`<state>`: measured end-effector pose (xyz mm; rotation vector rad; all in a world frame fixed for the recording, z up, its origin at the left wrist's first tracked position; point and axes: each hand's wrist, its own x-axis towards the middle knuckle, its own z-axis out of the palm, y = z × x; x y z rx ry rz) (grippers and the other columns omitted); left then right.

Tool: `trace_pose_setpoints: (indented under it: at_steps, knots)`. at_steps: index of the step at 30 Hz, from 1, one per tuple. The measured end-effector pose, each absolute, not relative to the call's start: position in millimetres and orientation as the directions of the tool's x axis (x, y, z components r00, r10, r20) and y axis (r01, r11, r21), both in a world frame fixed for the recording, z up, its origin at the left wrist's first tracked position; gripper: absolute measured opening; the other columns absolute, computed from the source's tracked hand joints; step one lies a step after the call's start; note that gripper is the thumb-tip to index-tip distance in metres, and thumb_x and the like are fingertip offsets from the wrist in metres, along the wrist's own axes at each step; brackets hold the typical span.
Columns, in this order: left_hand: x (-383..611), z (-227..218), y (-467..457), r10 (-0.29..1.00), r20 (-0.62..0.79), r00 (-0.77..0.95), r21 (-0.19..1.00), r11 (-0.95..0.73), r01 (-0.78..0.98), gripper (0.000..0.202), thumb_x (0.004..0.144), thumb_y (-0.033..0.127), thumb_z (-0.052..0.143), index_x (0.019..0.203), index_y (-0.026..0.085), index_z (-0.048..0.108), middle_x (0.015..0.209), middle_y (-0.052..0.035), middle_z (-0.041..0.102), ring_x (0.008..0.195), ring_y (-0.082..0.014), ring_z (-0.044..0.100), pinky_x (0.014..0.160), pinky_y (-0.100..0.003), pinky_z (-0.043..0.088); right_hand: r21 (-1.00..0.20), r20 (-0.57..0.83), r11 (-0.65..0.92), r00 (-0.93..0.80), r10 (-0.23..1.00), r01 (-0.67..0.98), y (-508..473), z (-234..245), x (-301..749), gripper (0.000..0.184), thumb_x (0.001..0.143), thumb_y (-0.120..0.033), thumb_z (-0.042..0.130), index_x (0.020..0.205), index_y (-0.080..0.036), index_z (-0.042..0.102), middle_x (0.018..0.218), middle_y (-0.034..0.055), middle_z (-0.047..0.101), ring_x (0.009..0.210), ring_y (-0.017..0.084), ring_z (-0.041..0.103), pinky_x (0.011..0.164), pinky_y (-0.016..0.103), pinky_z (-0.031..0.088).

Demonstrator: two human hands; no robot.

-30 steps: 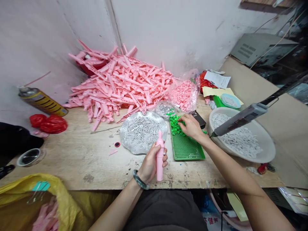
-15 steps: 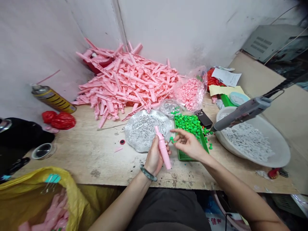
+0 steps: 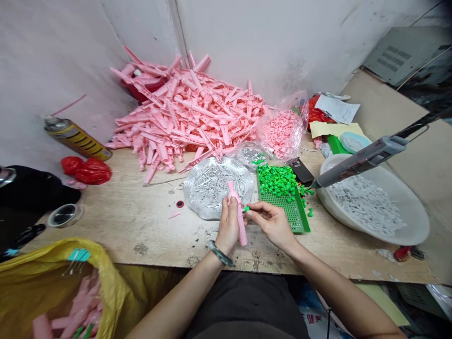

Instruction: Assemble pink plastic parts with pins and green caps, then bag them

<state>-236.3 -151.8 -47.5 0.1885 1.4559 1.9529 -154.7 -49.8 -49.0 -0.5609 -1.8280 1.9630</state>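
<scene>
My left hand (image 3: 228, 228) is closed around a long pink plastic tube-shaped part (image 3: 242, 233), which it holds nearly upright over the table's front. At the part's right side, my right hand (image 3: 273, 223) pinches a small green plastic piece (image 3: 246, 209) between thumb and forefinger. The green piece is against or very close to the pink part; the exact contact is hidden by fingers. Just behind the left hand lies a clear plastic bag (image 3: 197, 188) spread with metal pins and pale grey bits. A green perforated tray (image 3: 298, 219) beside my right hand holds a heap of green pieces (image 3: 277, 178).
Pink parts (image 3: 190, 110) are piled along the wall. A grey electric screwdriver (image 3: 363, 160) hangs over a white basin (image 3: 416, 230) of pale pieces. At left stand a spray can (image 3: 77, 141), a red bag (image 3: 92, 172) and a yellow sack (image 3: 113, 282) with pink parts inside.
My right hand has moved down and left, bringing the green piece to the pink part's side. The pink part is turned more upright. The view has shifted slightly.
</scene>
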Motion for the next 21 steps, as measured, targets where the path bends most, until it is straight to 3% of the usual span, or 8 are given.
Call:
trace_pose_setpoints:
  at_steps: [3, 8, 11, 14, 17, 18, 19, 21]
  knots:
    - [-230, -45, -158, 0.559, -0.163, -0.813, 0.968, -0.067, -0.240, 0.034, 0.093, 0.053, 0.045, 0.111, 0.025, 0.046, 0.088, -0.0016, 0.052, 0.068, -0.0145, 0.049, 0.063, -0.024, 0.045, -0.996, -0.056, -0.094, -0.842, 0.536, 0.006, -54, -45, -154, 0.017, 0.075, -0.033, 0.076, 0.087, -0.022, 0.075, 0.081, 0.0027, 0.072, 0.068, 0.017, 0.066, 0.067, 0.031, 0.057]
    - [-221, -45, -164, 0.474, 0.035, -0.880, 0.995, -0.094, -0.011, 0.024, 0.090, 0.034, 0.058, 0.110, 0.022, 0.053, 0.093, -0.0045, 0.053, 0.084, -0.0187, 0.049, 0.079, -0.026, 0.040, -1.000, -0.004, 0.015, -0.833, 0.554, 0.015, -62, -40, -153, 0.014, 0.079, -0.034, 0.072, 0.079, -0.020, 0.075, 0.075, 0.0029, 0.068, 0.066, 0.016, 0.062, 0.061, 0.028, 0.053]
    - [-222, -44, -160, 0.515, -0.076, -0.854, 0.978, -0.127, -0.163, 0.026, 0.088, 0.037, 0.061, 0.108, 0.022, 0.054, 0.088, -0.0030, 0.052, 0.077, -0.0171, 0.049, 0.070, -0.025, 0.042, -0.990, 0.056, 0.142, -0.870, 0.489, 0.016, -63, -40, -147, 0.015, 0.084, -0.033, 0.067, 0.084, -0.021, 0.075, 0.078, 0.0041, 0.068, 0.070, 0.018, 0.063, 0.065, 0.031, 0.053]
    - [-229, -43, -158, 0.649, -0.306, -0.697, 0.862, -0.122, -0.493, 0.029, 0.089, 0.047, 0.056, 0.104, 0.023, 0.052, 0.083, -0.0004, 0.051, 0.067, -0.0138, 0.049, 0.060, -0.024, 0.046, -0.860, 0.316, 0.510, -0.795, 0.518, -0.010, -42, -32, -123, 0.019, 0.086, -0.030, 0.063, 0.101, -0.026, 0.074, 0.096, 0.0066, 0.067, 0.089, 0.022, 0.064, 0.080, 0.039, 0.054]
    - [-237, -39, -159, 0.761, -0.417, -0.498, 0.647, -0.137, -0.750, 0.022, 0.089, 0.038, 0.059, 0.100, 0.022, 0.048, 0.085, 0.0007, 0.052, 0.070, -0.0128, 0.056, 0.068, -0.030, 0.054, -0.602, 0.767, 0.786, -0.171, 0.618, 0.140, 11, -15, -89, 0.055, 0.077, -0.033, 0.071, 0.130, -0.030, 0.057, 0.127, 0.0095, 0.051, 0.119, 0.030, 0.051, 0.100, 0.050, 0.043]
    - [-238, -37, -159, 0.796, -0.424, -0.432, 0.590, -0.119, -0.799, 0.022, 0.088, 0.033, 0.061, 0.100, 0.022, 0.047, 0.088, 0.0003, 0.054, 0.074, -0.0136, 0.059, 0.071, -0.033, 0.056, -0.595, 0.800, 0.788, 0.017, 0.600, 0.158, 32, -9, -79, 0.068, 0.075, -0.037, 0.072, 0.137, -0.029, 0.048, 0.136, 0.0105, 0.044, 0.124, 0.032, 0.047, 0.104, 0.052, 0.039]
    - [-238, -35, -159, 0.827, -0.429, -0.365, 0.551, -0.081, -0.831, 0.024, 0.086, 0.029, 0.064, 0.100, 0.023, 0.045, 0.092, -0.0005, 0.056, 0.077, -0.0151, 0.062, 0.071, -0.036, 0.057, -0.623, 0.781, 0.777, 0.018, 0.624, 0.089, 53, -3, -71, 0.069, 0.076, -0.041, 0.069, 0.139, -0.028, 0.045, 0.137, 0.0108, 0.044, 0.125, 0.032, 0.047, 0.103, 0.051, 0.041]
    - [-234, -32, -158, 0.869, -0.439, -0.230, 0.512, 0.032, -0.858, 0.031, 0.085, 0.030, 0.067, 0.103, 0.024, 0.042, 0.101, -0.0042, 0.060, 0.079, -0.0180, 0.066, 0.063, -0.034, 0.058, -0.785, 0.613, 0.611, -0.266, 0.744, -0.101, 85, 2, -63, 0.049, 0.080, -0.048, 0.062, 0.123, -0.023, 0.057, 0.121, 0.0126, 0.057, 0.115, 0.030, 0.056, 0.095, 0.049, 0.047]
